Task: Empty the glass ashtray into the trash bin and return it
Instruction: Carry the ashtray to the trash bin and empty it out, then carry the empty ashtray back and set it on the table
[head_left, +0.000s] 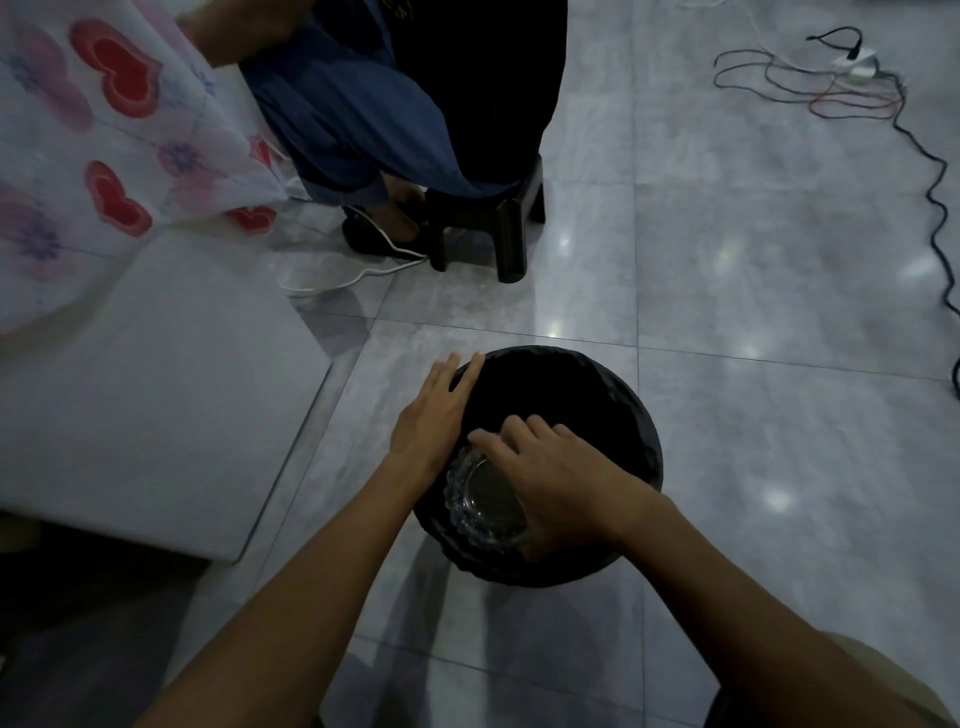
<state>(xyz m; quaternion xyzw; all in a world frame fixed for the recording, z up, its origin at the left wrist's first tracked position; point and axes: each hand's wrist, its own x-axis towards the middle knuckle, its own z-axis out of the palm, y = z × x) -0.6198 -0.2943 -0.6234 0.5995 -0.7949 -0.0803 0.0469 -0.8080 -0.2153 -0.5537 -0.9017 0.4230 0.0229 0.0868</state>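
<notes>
Right hand (558, 483) grips glass ashtray (485, 501) over trash bin (631, 415) mouth, tipped so contents fall inside. Left hand (434, 415) open, flat on bin rim, likely steadying it.

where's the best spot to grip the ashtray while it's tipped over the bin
Probably the thick scalloped rim, from the person's right. The ashtray is tilted on edge over the bin, its base toward the camera, so only the rim offers opposing faces. The right hand already clamps that right edge, fingers over the top. The left hand rests flat on the bin's rim.
</notes>
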